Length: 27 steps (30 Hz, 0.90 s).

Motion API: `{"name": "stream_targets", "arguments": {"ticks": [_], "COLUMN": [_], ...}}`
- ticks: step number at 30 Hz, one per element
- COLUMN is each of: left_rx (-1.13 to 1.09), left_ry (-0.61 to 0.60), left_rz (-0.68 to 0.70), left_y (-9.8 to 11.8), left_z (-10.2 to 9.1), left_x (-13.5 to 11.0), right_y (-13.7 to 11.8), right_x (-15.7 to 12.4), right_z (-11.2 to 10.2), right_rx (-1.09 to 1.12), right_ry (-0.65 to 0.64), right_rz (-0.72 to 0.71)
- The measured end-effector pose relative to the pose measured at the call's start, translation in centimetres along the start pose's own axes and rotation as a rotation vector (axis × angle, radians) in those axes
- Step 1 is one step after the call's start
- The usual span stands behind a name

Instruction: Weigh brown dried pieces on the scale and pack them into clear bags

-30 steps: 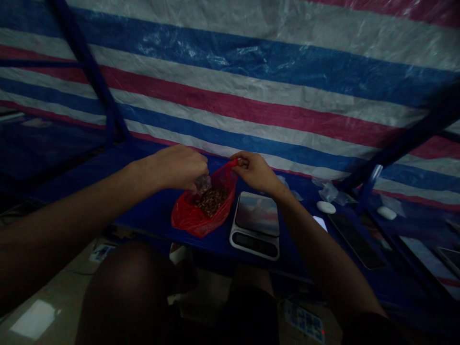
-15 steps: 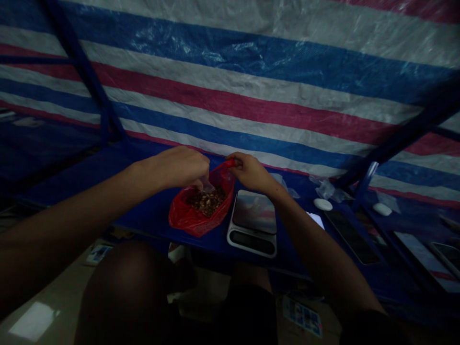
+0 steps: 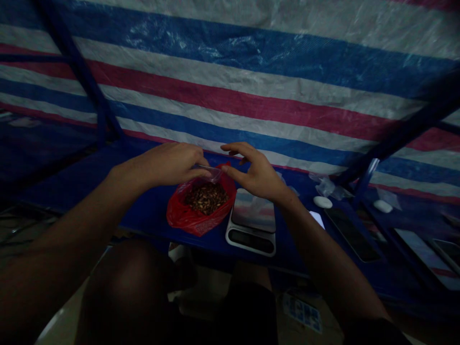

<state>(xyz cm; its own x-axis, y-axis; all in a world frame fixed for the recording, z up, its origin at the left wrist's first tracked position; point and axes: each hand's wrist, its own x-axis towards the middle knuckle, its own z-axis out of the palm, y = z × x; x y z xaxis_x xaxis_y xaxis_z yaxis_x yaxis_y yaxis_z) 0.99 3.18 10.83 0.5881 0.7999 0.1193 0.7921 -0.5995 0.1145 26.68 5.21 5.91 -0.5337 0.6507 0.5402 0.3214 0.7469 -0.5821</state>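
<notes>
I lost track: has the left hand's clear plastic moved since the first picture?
Yes: against the scale, the clear plastic has shifted rightward and upward in view.

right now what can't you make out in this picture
Head view:
- clear plastic: partly covered by the left fingers
- brown pieces in red bag: too small and dim to identify
- scale display: too dark to read
- rightmost device: cut off by the right edge
</notes>
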Motion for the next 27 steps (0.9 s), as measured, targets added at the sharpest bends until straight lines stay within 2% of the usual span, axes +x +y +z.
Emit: {"name": "stream_targets", "arguments": {"ticks": [3, 5, 10, 15, 17, 19, 21, 22, 24, 25, 27], "left_rx": [-0.180, -0.278, -0.429, -0.509, -0.528, -0.496, -0.395, -0.340, -0.298, -0.337, -0.444], "left_ry": [-0.023, 0.009, 0.052, 0.077, 0.136, 0.244, 0.302, 0.282, 0.082, -0.024, -0.147], "left_rz": [0.032, -0.015, -0.112, -0.121, -0.140, -0.212, -0.349, -0.440, -0.560, -0.550, -0.513], "left_y": [0.7, 0.9, 0.5, 1.2, 1.3, 0.8, -0.4, -1.1, -2.6, -3.1, -3.6], "left_z": [-0.2, 0.3, 2.1, 2.8, 3.0, 3.4, 4.0, 4.5, 5.5, 5.9, 6.5], "left_x": [-0.1, -0.3, -0.8, -0.1, -0.1, -0.6, -1.4, -1.9, -2.9, -3.3, -3.7], "right_y": [-0.8, -1.1, -1.3, -1.5, -1.3, -0.6, 0.8, 1.8, 4.2, 5.4, 7.4], "right_x": [0.0, -0.1, -0.4, -0.5, -0.7, -1.1, -1.7, -2.1, -2.7, -2.9, -3.3], "right_z": [-0.2, -0.5, -1.4, -1.2, -1.6, -2.5, -3.6, -4.1, -4.8, -4.9, -4.8], "right_rx": [0.057, 0.101, 0.124, 0.083, 0.043, -0.010, -0.076, -0.117, -0.209, -0.255, -0.353], "right_ry": [-0.115, -0.169, -0.175, -0.099, -0.051, 0.028, 0.142, 0.197, 0.258, 0.255, 0.181], "right_rz": [-0.050, -0.052, -0.029, 0.002, 0.037, 0.091, 0.158, 0.195, 0.262, 0.287, 0.317]}}
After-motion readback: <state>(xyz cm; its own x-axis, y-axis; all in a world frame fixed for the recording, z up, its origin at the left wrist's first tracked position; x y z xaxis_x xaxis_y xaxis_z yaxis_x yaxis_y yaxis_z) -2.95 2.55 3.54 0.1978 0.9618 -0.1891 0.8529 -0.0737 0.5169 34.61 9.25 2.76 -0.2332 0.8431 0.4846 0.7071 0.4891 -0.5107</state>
